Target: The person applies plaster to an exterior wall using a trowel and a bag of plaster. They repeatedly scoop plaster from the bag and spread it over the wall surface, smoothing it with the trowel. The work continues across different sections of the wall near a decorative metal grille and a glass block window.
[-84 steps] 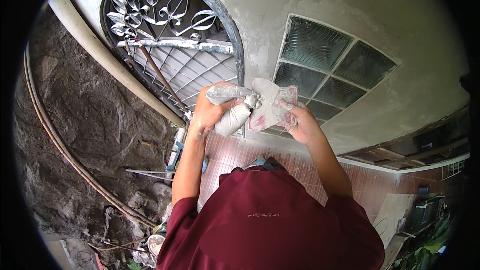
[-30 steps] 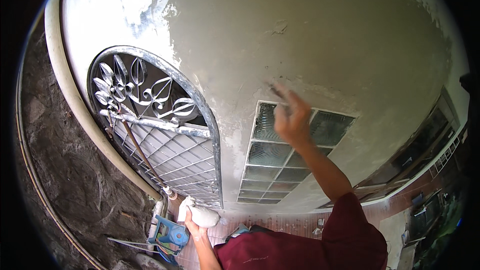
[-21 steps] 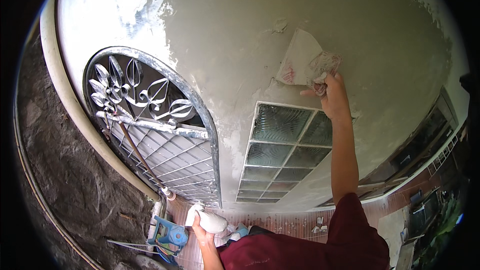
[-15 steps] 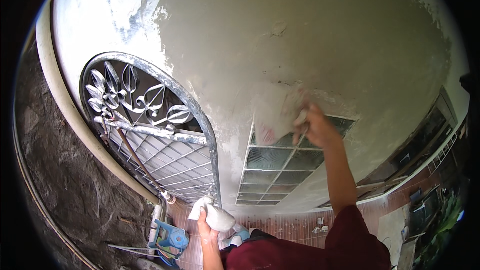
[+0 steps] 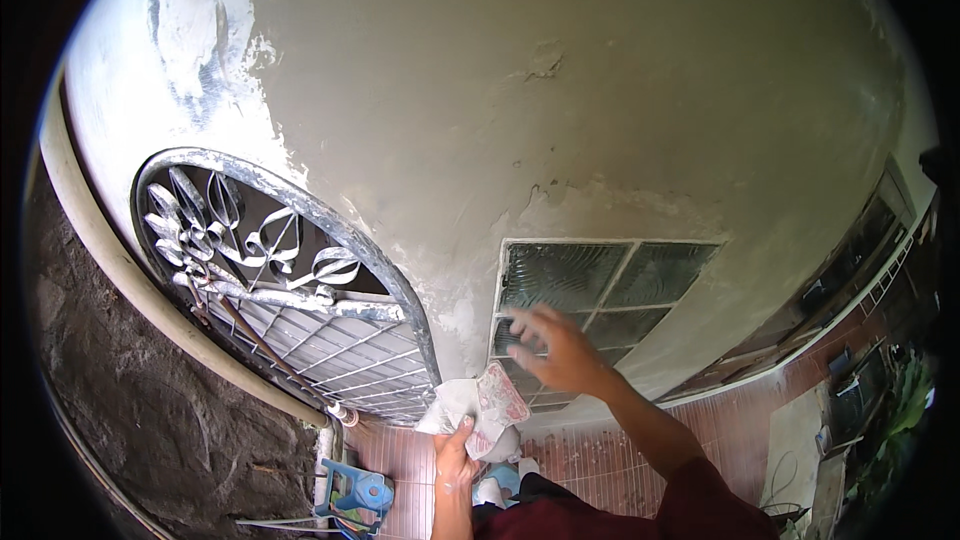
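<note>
Low in the middle, my left hand (image 5: 455, 458) is closed around a whitish, bag-like bundle (image 5: 452, 402). A flat, limp piece with red markings and white smears (image 5: 502, 402) lies against the bundle; I cannot make out whether it is cloth or plastic. White residue shows on my left wrist. My right hand (image 5: 562, 352) is off to the right, in front of the window (image 5: 560, 275), fingers apart and slightly blurred, with nothing in it. Beyond rises a grey-plastered wall (image 5: 600, 90), patchy above the window.
An arched metal grille (image 5: 300, 290) with leaf scrollwork stands at left, beside a curved pale pipe (image 5: 190, 360) and dark earth (image 5: 130, 380). Below are a blue plastic stool (image 5: 365, 490) and a reddish tiled floor (image 5: 610, 470). Green leaves (image 5: 905, 410) show at far right.
My right hand has come down from the wall above the window and let go of the red-marked piece, which now rests at the bundle in my left hand. The view has shifted.
</note>
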`<state>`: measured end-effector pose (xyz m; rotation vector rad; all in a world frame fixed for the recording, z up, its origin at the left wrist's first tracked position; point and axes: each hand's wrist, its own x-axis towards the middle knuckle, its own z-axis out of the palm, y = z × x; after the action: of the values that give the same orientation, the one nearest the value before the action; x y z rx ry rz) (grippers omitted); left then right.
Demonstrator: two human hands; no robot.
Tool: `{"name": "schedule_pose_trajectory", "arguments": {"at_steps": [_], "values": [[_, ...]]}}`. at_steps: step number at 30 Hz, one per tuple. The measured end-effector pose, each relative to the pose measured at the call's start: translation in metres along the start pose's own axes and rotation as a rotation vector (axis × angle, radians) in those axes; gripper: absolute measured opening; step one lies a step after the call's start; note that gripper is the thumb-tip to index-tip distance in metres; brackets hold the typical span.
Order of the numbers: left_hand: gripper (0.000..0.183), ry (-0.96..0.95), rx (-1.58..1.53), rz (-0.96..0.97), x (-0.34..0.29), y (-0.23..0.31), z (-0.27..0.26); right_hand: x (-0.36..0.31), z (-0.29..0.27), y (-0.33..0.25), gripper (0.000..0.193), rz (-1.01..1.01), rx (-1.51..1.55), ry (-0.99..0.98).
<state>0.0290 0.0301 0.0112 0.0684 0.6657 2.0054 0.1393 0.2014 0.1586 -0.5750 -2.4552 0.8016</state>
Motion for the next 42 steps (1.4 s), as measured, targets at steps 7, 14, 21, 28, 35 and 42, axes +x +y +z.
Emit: {"name": "schedule_pose_trajectory", "arguments": {"at_steps": [7, 14, 21, 28, 35, 42], "values": [[0.064, -0.009, -0.077, -0.043, 0.010, -0.004, -0.028, 0.118, -0.120, -0.063, 0.037, -0.470, -0.561, 0.784], [0.061, 0.024, 0.006, 0.031, 0.023, -0.005, -0.043, 0.141, -0.132, -0.067, 0.045, -0.627, -0.613, 0.926], [0.062, 0.049, -0.101, -0.049, 0.030, -0.002, -0.047, 0.148, -0.140, -0.061, 0.046, -0.622, -0.753, 0.937], [0.061, 0.074, -0.115, -0.025, 0.031, -0.007, -0.049, 0.152, -0.139, -0.055, 0.053, -0.708, -0.799, 0.991], [0.049, 0.099, -0.046, 0.015, 0.028, -0.010, -0.053, 0.145, -0.137, -0.049, 0.055, -0.695, -0.944, 1.004], [0.044, 0.085, -0.036, 0.040, 0.030, -0.009, -0.056, 0.151, -0.140, -0.047, 0.056, -0.685, -0.880, 1.050]]}}
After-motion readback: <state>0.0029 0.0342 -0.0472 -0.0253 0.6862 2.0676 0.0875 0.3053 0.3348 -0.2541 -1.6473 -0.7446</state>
